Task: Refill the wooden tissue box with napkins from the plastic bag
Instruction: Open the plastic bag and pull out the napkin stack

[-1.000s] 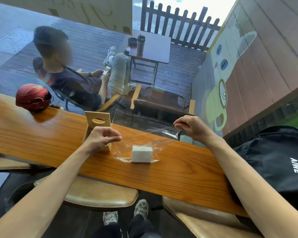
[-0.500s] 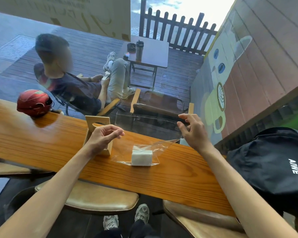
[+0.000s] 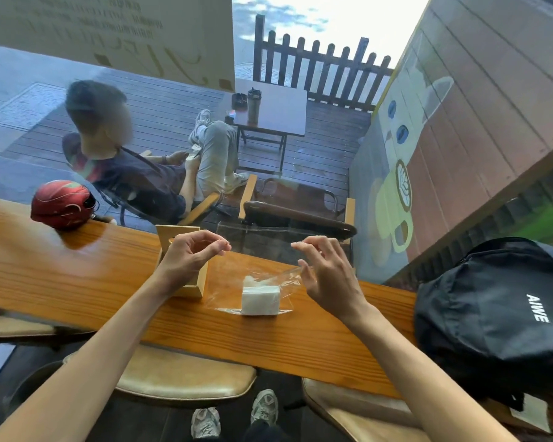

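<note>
Right hand [image 3: 328,279] has let go of the bag mouth: was pinching the film a second ago, now fingers [image 3: 310,248] spread and loosely curved, holding nothing. Plastic bag [image 3: 262,277] has slumped back onto the tabletop [image 3: 77,275], top edge crumpled just beside the right thumb; cannot tell if thumb touches the film. Left hand [image 3: 189,260] unchanged: hovering in front of the wooden tissue box [image 3: 186,234], thumb and forefinger tips close together, nothing visibly between them, cannot tell if pinching clear film.

Read for the task: mouth probably not held open any more, so likely a regrip or a reach inside next. No napkins out yet.

Napkins [image 3: 261,299]: white stack, inside the bag, flat on the tabletop. At about 8 o'clock from the right hand, near but apart. At about 4 o'clock from the left hand, apart. Tissue box at 9 o'clock of the stack, just beside the bag edge.
</note>
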